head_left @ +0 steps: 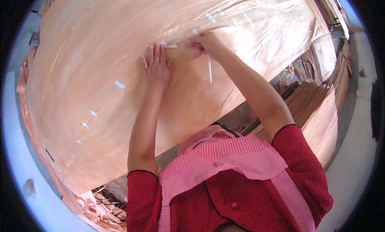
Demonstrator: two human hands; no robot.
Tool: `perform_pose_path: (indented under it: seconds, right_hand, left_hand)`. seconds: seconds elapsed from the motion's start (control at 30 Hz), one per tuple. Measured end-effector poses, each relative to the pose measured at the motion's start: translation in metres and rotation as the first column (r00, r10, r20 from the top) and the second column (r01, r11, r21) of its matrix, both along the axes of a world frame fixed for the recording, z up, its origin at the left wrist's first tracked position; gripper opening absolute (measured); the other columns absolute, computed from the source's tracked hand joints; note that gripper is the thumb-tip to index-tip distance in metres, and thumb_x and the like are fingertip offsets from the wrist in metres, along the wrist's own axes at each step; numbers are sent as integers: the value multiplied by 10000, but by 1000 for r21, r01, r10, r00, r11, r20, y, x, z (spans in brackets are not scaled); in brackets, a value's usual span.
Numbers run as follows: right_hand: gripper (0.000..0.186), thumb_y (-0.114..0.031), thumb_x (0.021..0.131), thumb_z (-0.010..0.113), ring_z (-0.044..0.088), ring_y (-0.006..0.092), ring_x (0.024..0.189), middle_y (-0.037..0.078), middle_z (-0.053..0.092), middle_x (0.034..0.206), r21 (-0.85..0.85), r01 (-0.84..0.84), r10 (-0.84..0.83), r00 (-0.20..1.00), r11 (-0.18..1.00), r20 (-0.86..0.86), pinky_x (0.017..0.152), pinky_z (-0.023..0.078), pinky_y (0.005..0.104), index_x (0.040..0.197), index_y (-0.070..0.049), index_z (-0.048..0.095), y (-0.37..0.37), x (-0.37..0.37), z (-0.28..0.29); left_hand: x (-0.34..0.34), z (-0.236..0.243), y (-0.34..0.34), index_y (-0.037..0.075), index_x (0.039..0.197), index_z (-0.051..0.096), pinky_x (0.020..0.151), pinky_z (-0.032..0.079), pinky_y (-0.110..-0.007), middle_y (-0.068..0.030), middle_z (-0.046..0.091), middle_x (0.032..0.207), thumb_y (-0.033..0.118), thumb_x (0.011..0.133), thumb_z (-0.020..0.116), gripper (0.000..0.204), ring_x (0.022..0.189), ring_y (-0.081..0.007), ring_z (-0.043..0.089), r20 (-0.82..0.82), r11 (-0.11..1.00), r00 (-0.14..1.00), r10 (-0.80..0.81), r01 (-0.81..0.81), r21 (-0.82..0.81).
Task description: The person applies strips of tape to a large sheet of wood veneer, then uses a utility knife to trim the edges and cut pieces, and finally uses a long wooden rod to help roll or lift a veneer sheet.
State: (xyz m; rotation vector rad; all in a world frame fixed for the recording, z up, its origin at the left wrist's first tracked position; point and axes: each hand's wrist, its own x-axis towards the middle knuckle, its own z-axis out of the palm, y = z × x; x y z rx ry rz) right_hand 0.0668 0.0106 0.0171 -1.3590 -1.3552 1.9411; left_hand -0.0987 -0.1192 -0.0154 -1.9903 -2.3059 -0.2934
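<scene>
Inward from the veneer's [184, 95] near edge, left hand [158, 71] lies spread, gripping nothing; right hand [206, 44] holds pale strip [210, 69]. Keep veneer flat.

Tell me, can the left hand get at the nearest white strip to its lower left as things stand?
Likely yes: the left hand rests palm down on the sheet, and only bare sheet shows between it and the strip. The right hand is on the other side, clear of that path.

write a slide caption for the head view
Left hand spread on a tan sheet bearing pale tape pieces, a white strip extending from the right hand.
</scene>
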Motion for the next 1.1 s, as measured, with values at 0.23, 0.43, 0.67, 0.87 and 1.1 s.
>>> perform_pose_path:
  seconds: [0.23, 0.43, 0.67, 0.87, 1.1]
  right_hand:
    - [296, -220, 806, 594, 499, 135, 431, 57, 518, 536, -169, 39, -22, 994, 985, 104, 365, 376, 288, 622, 10, 562, -17, -53, 4]
    - [165, -156, 795, 622, 442, 92, 432, 60, 574, 603, -79, -158, 166, 980, 984, 113, 352, 316, 206, 682, -40, 587, -23, -51, 20]
    - [94, -107, 820, 554, 425, 46, 444, 103, 603, 705, -300, -71, 73, 997, 951, -3, 327, 237, 147, 832, -13, 553, -23, -56, 25]
    - [100, -86, 811, 537, 380, 36, 429, 116, 588, 753, -460, -114, 86, 993, 881, -80, 322, 256, 133, 839, 8, 523, -2, -55, 48]
    - [145, -150, 803, 556, 393, 50, 417, 118, 634, 742, 125, -609, 578, 787, 783, 213, 359, 255, 173, 844, -12, 537, 20, -44, 42]
  left_hand:
    - [-4, -3, -3, 58, 1266, 357, 1034, 150, -521, -89, 298, 1381, 304, 865, 450, 480, 1300, -252, 230, 74, 996, 997, -27, 20, 87]
    - [-4, -4, -4, 60, 1232, 382, 1020, 174, -529, -93, 320, 1366, 300, 861, 467, 450, 1289, -253, 257, -18, 998, 1000, 0, 1, 58]
    - [0, -6, 0, 71, 1244, 386, 996, 202, -548, -89, 332, 1358, 292, 858, 470, 453, 1267, -234, 296, 52, 988, 998, -30, 21, 154]
    - [3, 1, -1, 56, 1231, 405, 1005, 203, -538, -102, 375, 1329, 277, 831, 512, 470, 1257, -256, 313, 54, 994, 998, -36, 30, 102]
    - [4, 5, -3, 36, 1281, 340, 1027, 168, -529, -116, 336, 1352, 228, 818, 529, 536, 1272, -264, 288, 184, 993, 983, -28, 7, 117]
